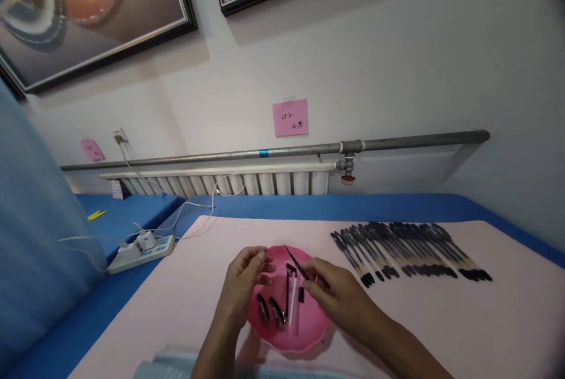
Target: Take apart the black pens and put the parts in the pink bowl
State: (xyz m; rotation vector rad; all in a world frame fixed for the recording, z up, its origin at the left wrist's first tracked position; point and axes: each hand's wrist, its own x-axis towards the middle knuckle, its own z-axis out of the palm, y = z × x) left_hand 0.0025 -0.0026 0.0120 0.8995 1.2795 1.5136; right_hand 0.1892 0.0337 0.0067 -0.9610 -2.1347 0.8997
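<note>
My right hand (333, 291) pinches a slim dark pen (295, 262), whose tip points up and left over a pink scalloped plate (309, 332). Across from it, at the plate's left rim, my left hand (247, 276) has thumb and index finger pressed together and the other fingers loosely curled. Whatever may be between those fingertips is too small to make out. Inside the plate lie two dark, shiny pen caps (277, 312), a white slender tube (293, 299), a thin black rod (287, 291) and a short black piece (301, 295).
To the right, many black pens (397, 249) lie side by side on the pink table cover (198, 291). A power strip (145, 255) with plugs and white cables sits on the left. Light-blue cloth (176, 364) lies at the front edge. A radiator (265, 182) stands behind.
</note>
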